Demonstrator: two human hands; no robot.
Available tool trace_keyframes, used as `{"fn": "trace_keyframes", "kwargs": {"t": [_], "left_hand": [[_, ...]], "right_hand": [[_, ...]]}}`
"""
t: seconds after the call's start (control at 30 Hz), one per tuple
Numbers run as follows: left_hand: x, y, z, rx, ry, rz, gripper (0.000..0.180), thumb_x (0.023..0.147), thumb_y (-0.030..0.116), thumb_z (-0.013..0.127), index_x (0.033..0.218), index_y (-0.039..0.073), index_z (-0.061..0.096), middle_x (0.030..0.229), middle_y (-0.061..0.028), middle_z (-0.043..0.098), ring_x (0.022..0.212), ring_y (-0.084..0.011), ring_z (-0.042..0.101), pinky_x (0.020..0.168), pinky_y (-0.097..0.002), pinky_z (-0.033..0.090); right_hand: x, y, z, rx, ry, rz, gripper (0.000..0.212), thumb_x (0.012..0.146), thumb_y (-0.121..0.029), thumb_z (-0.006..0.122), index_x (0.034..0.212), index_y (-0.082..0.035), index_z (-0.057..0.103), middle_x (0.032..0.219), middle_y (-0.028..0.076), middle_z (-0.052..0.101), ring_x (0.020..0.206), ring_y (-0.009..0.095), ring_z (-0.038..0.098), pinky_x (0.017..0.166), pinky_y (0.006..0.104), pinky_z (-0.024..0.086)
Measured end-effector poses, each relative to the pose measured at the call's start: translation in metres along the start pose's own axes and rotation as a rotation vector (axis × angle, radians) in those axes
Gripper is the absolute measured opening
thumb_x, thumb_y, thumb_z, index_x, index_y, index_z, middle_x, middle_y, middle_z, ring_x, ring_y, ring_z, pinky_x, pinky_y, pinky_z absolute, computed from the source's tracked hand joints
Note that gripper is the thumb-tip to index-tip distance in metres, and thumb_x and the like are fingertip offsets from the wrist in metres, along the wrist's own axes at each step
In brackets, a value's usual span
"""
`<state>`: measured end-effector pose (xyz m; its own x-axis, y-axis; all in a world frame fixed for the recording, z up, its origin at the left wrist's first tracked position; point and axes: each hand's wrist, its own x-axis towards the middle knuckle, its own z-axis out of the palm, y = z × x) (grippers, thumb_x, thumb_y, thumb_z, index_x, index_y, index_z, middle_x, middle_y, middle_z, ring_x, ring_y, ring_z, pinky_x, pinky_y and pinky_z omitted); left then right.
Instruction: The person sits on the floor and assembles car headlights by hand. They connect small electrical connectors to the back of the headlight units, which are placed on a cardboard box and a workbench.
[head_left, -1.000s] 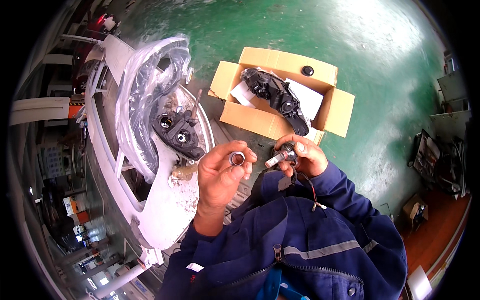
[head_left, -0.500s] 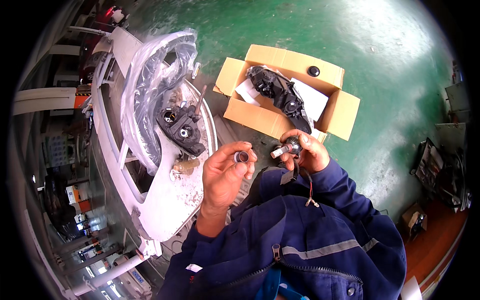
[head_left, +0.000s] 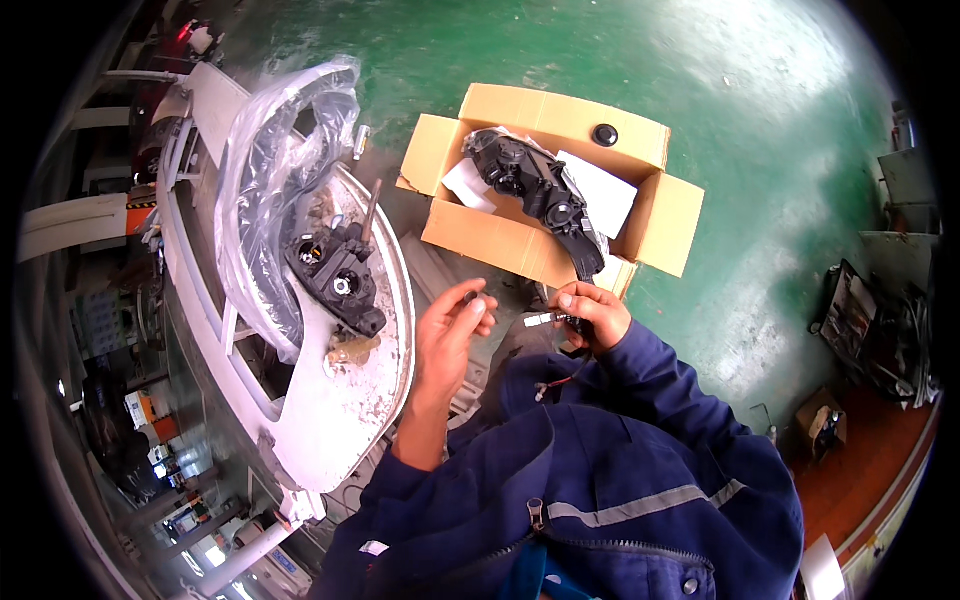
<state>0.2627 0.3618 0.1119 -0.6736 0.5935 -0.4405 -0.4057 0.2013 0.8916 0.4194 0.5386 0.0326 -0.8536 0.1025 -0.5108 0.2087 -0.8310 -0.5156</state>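
Head view: hands pinch small parts above green floor (head_left: 700, 90), beside cardboard box (head_left: 520, 240).

A narrow gap is left between the left hand (head_left: 450, 330) and the right hand (head_left: 592, 312), and it is partly crossed by the small bulb (head_left: 540, 320) held out from the right hand. Passage to the left is blocked by the white tabletop (head_left: 330, 420) carrying a black headlamp housing (head_left: 338, 275) and a plastic-wrapped lens (head_left: 262, 190). Ahead, the way is closed by the open cardboard box (head_left: 480, 232), while bare green floor (head_left: 780, 250) is left open to the right.
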Motion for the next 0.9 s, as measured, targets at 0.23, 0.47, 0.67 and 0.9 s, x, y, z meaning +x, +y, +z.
{"fn": "trace_keyframes", "kwargs": {"t": [0.23, 0.47, 0.67, 0.9], "left_hand": [[0.134, -0.089, -0.012, 0.075, -0.020, -0.256, 0.037, 0.098, 0.014, 0.066, 0.131, -0.004, 0.062, 0.107, -0.0069, 0.069, 0.087, -0.0115, 0.064, 0.076, -0.0257, 0.052], [0.275, -0.208, -0.032, 0.018, -0.005, -0.217, 0.026, 0.095, 0.006, 0.068, 0.119, -0.003, 0.064, 0.103, -0.0059, 0.069, 0.089, -0.0123, 0.065, 0.081, -0.0262, 0.053], [0.318, -0.250, -0.072, -0.151, 0.052, -0.152, 0.027, 0.094, 0.000, 0.066, 0.121, -0.003, 0.063, 0.112, -0.0093, 0.070, 0.095, -0.0140, 0.067, 0.088, -0.0281, 0.054], [0.339, -0.315, -0.087, -0.030, 0.061, 0.123, 0.033, 0.088, -0.013, 0.065, 0.120, -0.003, 0.065, 0.120, -0.0117, 0.068, 0.101, -0.0144, 0.066, 0.094, -0.0290, 0.054]], "right_hand": [[0.039, 0.005, -0.041, 0.004, 0.341, 0.027, 0.029, 0.096, -0.027, 0.067, 0.107, -0.001, 0.063, 0.083, 0.005, 0.065, 0.055, 0.011, 0.052, 0.051, 0.0256, 0.042], [0.093, 0.027, -0.126, -0.106, 0.714, 0.011, 0.025, 0.095, -0.021, 0.065, 0.108, 0.000, 0.065, 0.085, 0.009, 0.067, 0.054, 0.011, 0.053, 0.050, 0.0244, 0.039], [0.155, 0.022, -0.189, -0.241, 0.733, -0.022, 0.025, 0.097, -0.019, 0.062, 0.110, 0.003, 0.064, 0.084, 0.008, 0.066, 0.053, 0.009, 0.050, 0.047, 0.0229, 0.036], [0.233, 0.012, -0.272, -0.627, 0.636, -0.095, 0.032, 0.096, -0.024, 0.067, 0.113, 0.003, 0.063, 0.080, 0.005, 0.063, 0.054, 0.007, 0.048, 0.049, 0.0209, 0.034]]}}
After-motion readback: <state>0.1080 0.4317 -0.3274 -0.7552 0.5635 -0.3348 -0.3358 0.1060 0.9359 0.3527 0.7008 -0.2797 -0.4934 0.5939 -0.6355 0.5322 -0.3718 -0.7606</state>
